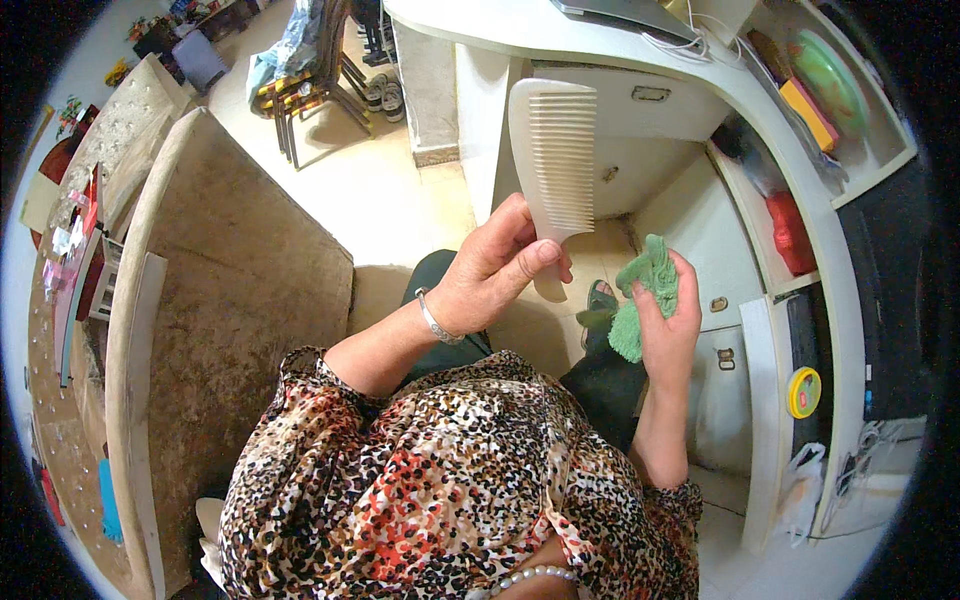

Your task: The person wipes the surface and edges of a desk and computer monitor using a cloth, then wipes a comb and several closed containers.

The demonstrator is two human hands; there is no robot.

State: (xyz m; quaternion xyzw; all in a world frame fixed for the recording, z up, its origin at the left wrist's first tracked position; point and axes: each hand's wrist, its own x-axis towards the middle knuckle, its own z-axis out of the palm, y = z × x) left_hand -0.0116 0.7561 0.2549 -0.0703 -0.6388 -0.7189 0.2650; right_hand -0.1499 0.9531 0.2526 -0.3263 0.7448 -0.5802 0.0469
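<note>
My left hand [508,252], with a silver bangle at its wrist, is closed round the handle of a pale, cream-coloured wide-tooth comb [548,150]. The comb stands nearly upright in front of me, its teeth to the right and the handle's end poking out below my fingers. To the right and slightly lower, my right hand [668,315] pinches a green fuzzy cloth [645,290]. The cloth is bunched between thumb and fingers and hangs down on the left side. Comb and cloth are apart from each other.
A white curved desk [480,25] with drawers and shelves wraps round the front and right. Stacked chairs [310,85] with cloth on them stand far left. A brown padded panel [230,300] rises at left. A yellow round tub [803,392] and a plastic bag [803,490] are at right.
</note>
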